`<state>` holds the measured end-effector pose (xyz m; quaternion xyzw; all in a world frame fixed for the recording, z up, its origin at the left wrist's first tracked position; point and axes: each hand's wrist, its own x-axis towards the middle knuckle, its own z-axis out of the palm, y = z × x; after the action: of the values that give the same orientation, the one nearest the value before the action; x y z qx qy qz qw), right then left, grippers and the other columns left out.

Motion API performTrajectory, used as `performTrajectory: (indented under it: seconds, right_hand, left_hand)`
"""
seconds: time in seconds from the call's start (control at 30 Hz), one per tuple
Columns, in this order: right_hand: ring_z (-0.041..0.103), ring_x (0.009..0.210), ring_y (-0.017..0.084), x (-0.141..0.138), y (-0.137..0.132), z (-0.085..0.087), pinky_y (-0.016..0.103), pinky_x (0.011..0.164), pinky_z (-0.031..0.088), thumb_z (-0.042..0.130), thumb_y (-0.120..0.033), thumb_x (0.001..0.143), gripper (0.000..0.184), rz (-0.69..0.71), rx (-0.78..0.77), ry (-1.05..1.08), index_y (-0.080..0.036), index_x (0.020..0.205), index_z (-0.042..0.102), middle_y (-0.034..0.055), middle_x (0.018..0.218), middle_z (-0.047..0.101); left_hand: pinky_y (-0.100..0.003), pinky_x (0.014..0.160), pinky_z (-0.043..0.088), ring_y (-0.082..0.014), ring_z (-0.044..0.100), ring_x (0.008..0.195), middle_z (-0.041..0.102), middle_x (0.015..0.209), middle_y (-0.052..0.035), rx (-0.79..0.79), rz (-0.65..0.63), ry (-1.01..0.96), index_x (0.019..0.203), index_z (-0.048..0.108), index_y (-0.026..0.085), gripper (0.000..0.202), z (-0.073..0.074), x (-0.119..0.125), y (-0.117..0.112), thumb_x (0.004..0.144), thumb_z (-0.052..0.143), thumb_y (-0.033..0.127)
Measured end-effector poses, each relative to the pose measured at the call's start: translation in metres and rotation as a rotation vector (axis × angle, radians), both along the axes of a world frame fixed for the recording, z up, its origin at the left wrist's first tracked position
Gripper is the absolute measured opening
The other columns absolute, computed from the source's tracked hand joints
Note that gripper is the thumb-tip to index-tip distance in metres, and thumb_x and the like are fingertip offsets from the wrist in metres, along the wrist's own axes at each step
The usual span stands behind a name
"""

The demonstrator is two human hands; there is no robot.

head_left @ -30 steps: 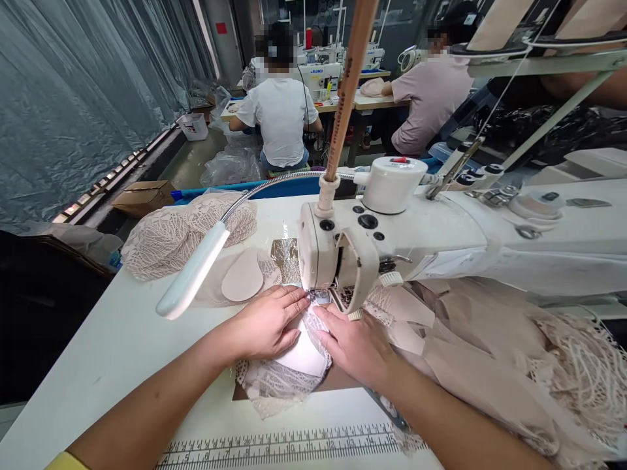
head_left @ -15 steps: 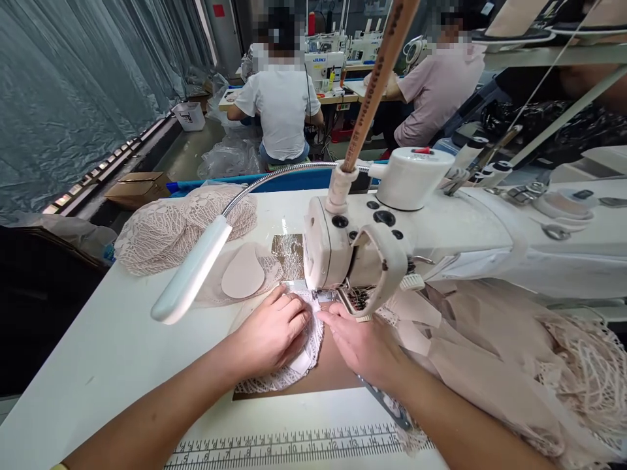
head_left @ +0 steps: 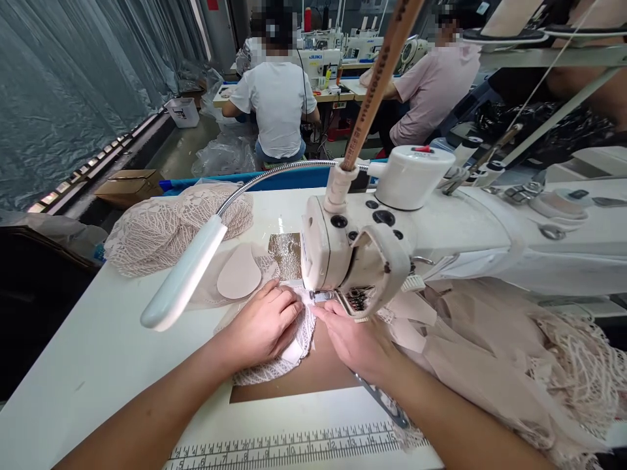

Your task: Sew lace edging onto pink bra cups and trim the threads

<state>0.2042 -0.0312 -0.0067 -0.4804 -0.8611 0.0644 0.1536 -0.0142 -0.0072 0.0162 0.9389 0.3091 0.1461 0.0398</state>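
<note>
My left hand (head_left: 262,326) lies curled on a white lace piece with a padded cup (head_left: 289,349), pressing it to the table just left of the needle of the white sewing machine (head_left: 372,248). My right hand (head_left: 360,343) rests on the cloth right of the needle, its fingertips pinching the lace edge at the presser foot (head_left: 321,297). Beige fabric and lace (head_left: 490,352) trail off to the right under the machine arm.
A gooseneck lamp (head_left: 183,277) hangs over the table's left half. A heap of lace (head_left: 166,228) and a beige cup pad (head_left: 240,273) lie behind it. A printed ruler (head_left: 294,450) runs along the front edge. Two people sit at machines beyond.
The lace piece has fed away from me under the needle, and less of it shows in front of my hands. My left fingers have curled more over it. The view has shifted slightly.
</note>
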Motion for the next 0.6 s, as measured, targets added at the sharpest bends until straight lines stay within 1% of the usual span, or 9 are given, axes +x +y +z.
performTrajectory:
  seconds: [0.13,0.3,0.47,0.53,0.6]
  right_hand:
    - [0.060,0.085,0.021,-0.001,0.003,-0.002,0.032,0.076,0.047,0.039,-0.014,0.089,0.037,-0.026,-0.015,0.023,-0.020,0.114,0.066,0.0099,0.096,0.067]
    - [0.062,0.087,0.021,0.000,0.006,-0.003,0.033,0.080,0.048,0.042,-0.012,0.086,0.031,-0.090,0.021,0.067,-0.018,0.102,0.068,0.0085,0.089,0.069]
    - [0.061,0.087,0.020,-0.001,0.002,0.001,0.031,0.076,0.048,0.042,-0.015,0.089,0.033,0.029,0.024,0.048,-0.020,0.110,0.066,0.0078,0.097,0.068]
    - [0.061,0.087,0.020,-0.003,0.000,0.001,0.031,0.075,0.049,0.041,-0.014,0.090,0.034,0.028,0.020,0.019,-0.019,0.114,0.064,0.0089,0.102,0.067]
    - [0.062,0.088,0.021,-0.004,0.000,-0.002,0.032,0.077,0.049,0.042,-0.014,0.090,0.034,-0.005,0.036,-0.005,-0.019,0.114,0.064,0.0102,0.105,0.066]
  left_hand:
    - [-0.047,0.091,0.041,-0.0244,0.054,0.091,0.061,0.096,-0.0125,0.022,-0.030,0.004,0.114,0.059,0.013,0.027,0.002,0.003,-0.001,0.090,0.047,0.017]
    - [-0.046,0.089,0.042,-0.0258,0.054,0.097,0.061,0.109,-0.0150,-0.028,-0.084,0.008,0.120,0.058,0.013,0.033,0.002,0.006,-0.003,0.089,0.047,0.016]
    - [-0.042,0.087,0.048,-0.0267,0.054,0.106,0.062,0.115,-0.0162,-0.065,-0.085,-0.039,0.122,0.057,0.011,0.033,-0.005,0.005,-0.006,0.091,0.046,0.017]
    - [-0.041,0.087,0.050,-0.0273,0.053,0.109,0.062,0.117,-0.0162,-0.060,-0.077,-0.048,0.122,0.057,0.009,0.034,-0.007,0.005,-0.006,0.092,0.045,0.018]
    - [-0.042,0.088,0.050,-0.0278,0.053,0.110,0.062,0.119,-0.0161,-0.049,-0.075,-0.048,0.123,0.057,0.008,0.034,-0.008,0.005,-0.006,0.093,0.044,0.018]
